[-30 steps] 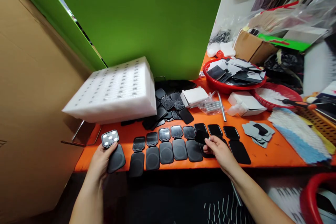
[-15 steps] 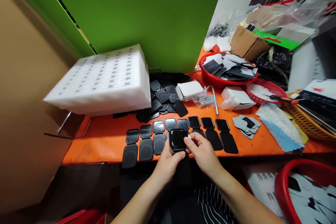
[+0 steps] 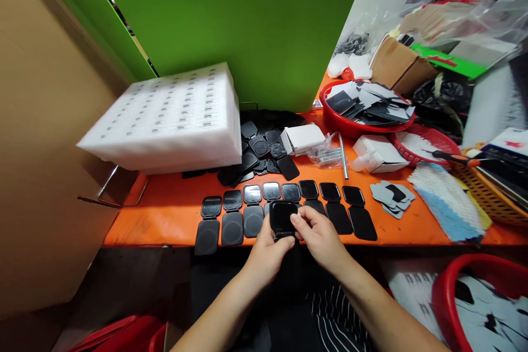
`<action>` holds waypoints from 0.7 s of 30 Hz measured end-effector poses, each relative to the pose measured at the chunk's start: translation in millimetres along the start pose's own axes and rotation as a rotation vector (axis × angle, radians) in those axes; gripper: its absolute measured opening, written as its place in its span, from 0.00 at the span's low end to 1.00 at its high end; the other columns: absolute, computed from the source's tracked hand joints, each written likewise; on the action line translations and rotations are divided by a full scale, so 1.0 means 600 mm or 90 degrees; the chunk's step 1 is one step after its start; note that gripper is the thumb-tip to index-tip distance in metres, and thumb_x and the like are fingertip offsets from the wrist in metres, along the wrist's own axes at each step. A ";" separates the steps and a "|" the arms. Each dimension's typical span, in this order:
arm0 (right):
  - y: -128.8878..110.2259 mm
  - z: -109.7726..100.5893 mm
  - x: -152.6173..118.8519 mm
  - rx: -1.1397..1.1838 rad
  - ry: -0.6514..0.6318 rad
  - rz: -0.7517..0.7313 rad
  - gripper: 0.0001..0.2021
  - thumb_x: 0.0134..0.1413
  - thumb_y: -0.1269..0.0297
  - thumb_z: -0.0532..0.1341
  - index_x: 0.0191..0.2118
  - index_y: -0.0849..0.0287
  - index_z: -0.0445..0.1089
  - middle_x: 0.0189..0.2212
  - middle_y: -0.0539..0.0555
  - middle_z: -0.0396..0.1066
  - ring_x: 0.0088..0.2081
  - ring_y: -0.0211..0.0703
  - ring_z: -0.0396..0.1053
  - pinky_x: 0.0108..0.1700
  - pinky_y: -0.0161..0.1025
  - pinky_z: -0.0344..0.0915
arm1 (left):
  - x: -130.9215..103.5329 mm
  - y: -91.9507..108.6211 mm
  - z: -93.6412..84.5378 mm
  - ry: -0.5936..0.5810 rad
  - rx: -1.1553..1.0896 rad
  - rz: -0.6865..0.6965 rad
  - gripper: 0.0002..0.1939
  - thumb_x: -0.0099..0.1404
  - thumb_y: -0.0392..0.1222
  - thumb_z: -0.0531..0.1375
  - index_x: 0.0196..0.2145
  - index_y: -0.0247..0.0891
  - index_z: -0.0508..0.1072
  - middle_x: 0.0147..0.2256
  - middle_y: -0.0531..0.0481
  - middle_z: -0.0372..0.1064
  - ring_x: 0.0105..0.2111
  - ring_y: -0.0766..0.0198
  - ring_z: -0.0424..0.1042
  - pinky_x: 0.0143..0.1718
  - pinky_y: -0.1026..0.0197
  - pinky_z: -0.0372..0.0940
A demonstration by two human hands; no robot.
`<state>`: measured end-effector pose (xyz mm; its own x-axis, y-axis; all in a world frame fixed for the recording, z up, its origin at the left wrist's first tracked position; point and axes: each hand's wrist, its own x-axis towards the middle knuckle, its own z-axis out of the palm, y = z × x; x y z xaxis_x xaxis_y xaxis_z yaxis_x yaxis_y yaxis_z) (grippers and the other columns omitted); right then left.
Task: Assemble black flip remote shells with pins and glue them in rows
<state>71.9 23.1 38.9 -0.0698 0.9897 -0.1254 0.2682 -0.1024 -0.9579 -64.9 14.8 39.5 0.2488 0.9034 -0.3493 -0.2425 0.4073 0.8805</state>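
Observation:
In the middle of the head view I hold a black, rounded-square hinged piece [image 3: 282, 217] with a glossy face, above the front edge of the table. My left hand [image 3: 266, 256] is closed round its left and lower side, with the thumb along the bottom. With thumb and fingers, my right hand [image 3: 319, 234] pinches the right edge of the same piece. Whether something small is also between these fingers I cannot tell. Behind the hands, several two-panel black pieces [image 3: 232, 228] lie unfolded in a row, partly hidden by the held one.
A white foam block [image 3: 185, 148] stands at the back left beside a heap of black pieces [image 3: 259, 146]. Metal rods [image 3: 344, 157] and grey cards [image 3: 391, 198] lie to the right. Red baskets [image 3: 342, 126] hold cut sheets. A green panel [image 3: 231, 22] closes off the back.
The camera view has shifted slightly, so the table appears a little further right. A small white bit by my right fingertips no longer shows. Both hands keep their hold on the piece.

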 end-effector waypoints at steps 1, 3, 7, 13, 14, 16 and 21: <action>0.000 0.000 0.000 0.005 -0.003 0.008 0.16 0.57 0.50 0.54 0.25 0.57 0.58 0.19 0.46 0.59 0.23 0.36 0.59 0.26 0.33 0.57 | 0.000 -0.002 -0.001 -0.005 0.014 0.017 0.25 0.48 0.33 0.59 0.47 0.38 0.66 0.39 0.50 0.71 0.41 0.58 0.68 0.42 0.61 0.61; 0.001 0.000 0.002 0.015 -0.008 0.020 0.17 0.56 0.49 0.54 0.25 0.57 0.58 0.18 0.45 0.58 0.22 0.35 0.59 0.25 0.33 0.56 | 0.001 -0.005 -0.004 -0.013 0.040 0.041 0.26 0.49 0.32 0.58 0.48 0.39 0.66 0.42 0.50 0.71 0.43 0.58 0.68 0.44 0.60 0.61; 0.003 0.001 0.004 0.037 -0.014 0.024 0.18 0.55 0.48 0.55 0.25 0.57 0.57 0.18 0.45 0.58 0.21 0.35 0.60 0.25 0.33 0.57 | 0.003 -0.008 -0.009 -0.019 0.070 0.051 0.26 0.50 0.32 0.58 0.49 0.40 0.66 0.45 0.50 0.70 0.45 0.57 0.67 0.46 0.60 0.60; 0.011 -0.003 0.009 0.071 -0.064 0.042 0.18 0.54 0.50 0.56 0.24 0.57 0.55 0.17 0.44 0.57 0.20 0.34 0.62 0.23 0.32 0.59 | 0.007 0.000 -0.016 -0.019 0.093 0.013 0.28 0.46 0.30 0.57 0.48 0.38 0.67 0.40 0.50 0.71 0.42 0.57 0.68 0.42 0.60 0.61; 0.013 -0.003 0.010 0.075 -0.072 0.044 0.17 0.54 0.51 0.56 0.24 0.57 0.54 0.17 0.44 0.57 0.19 0.34 0.62 0.23 0.32 0.59 | 0.007 0.000 -0.017 -0.019 0.092 0.008 0.29 0.45 0.29 0.57 0.48 0.38 0.67 0.40 0.50 0.71 0.41 0.57 0.68 0.42 0.60 0.61; 0.015 -0.004 0.012 0.081 -0.081 0.052 0.17 0.55 0.51 0.56 0.24 0.57 0.54 0.18 0.44 0.57 0.20 0.34 0.62 0.23 0.32 0.60 | 0.008 -0.003 -0.018 -0.018 0.085 0.013 0.29 0.46 0.30 0.58 0.48 0.38 0.67 0.41 0.50 0.71 0.43 0.56 0.68 0.43 0.60 0.61; -0.001 -0.008 0.017 0.000 -0.113 0.070 0.16 0.55 0.52 0.54 0.23 0.56 0.53 0.19 0.45 0.60 0.21 0.36 0.63 0.23 0.32 0.58 | 0.014 -0.018 -0.021 0.005 0.083 0.059 0.18 0.60 0.46 0.58 0.47 0.38 0.68 0.45 0.46 0.71 0.46 0.54 0.68 0.47 0.58 0.61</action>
<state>75.9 33.6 39.4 -0.2076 0.9395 -0.2725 0.2836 -0.2088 -0.9359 -72.0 19.8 22.6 0.2241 0.9372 -0.2672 -0.1401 0.3023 0.9429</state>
